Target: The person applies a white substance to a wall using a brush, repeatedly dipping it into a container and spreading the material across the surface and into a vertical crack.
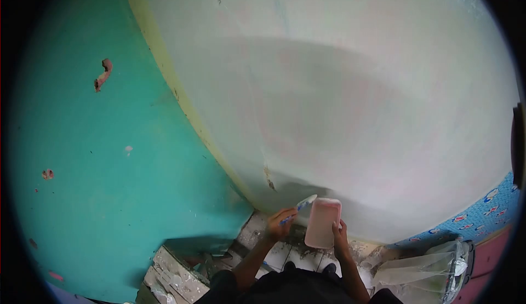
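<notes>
My left hand (281,222) is closed around the handle of a paint brush (306,201) with blue on its handle and a whitish head. The brush head points up and right, close to the upper left corner of a pink rectangular tray (323,226). My right hand (340,235) grips the tray by its right side. Behind both hands rises a whitish wall (329,112) with faint pink patches and a cracked, chipped spot low down.
A green wall (109,139) with chipped holes stands at the left. Debris-covered boards (172,276) lie at the lower left. Plastic sheeting (422,268) covers something at the lower right, below blue patterned wall covering (476,216). My feet stand on a tiled floor (278,254).
</notes>
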